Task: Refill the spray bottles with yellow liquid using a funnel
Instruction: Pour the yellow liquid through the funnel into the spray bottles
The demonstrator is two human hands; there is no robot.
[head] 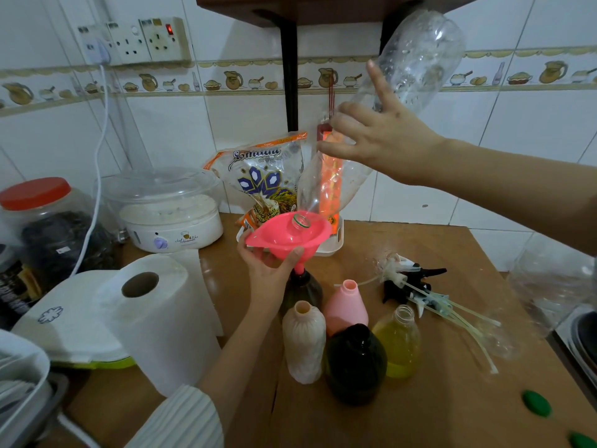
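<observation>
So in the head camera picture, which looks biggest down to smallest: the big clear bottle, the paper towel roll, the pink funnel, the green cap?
1. Big clear bottle, though raised nearer the camera.
2. Paper towel roll, also close.
3. Pink funnel.
4. Green cap.

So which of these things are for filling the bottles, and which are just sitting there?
For the job:
- pink funnel, held by the left hand
- big clear bottle, tipped over the funnel by the right hand
- dark bottle under the funnel
- other open bottles
- spray tops

Just lying about:
- paper towel roll
- steamer
- red-lidded jar
- rice bag
</observation>
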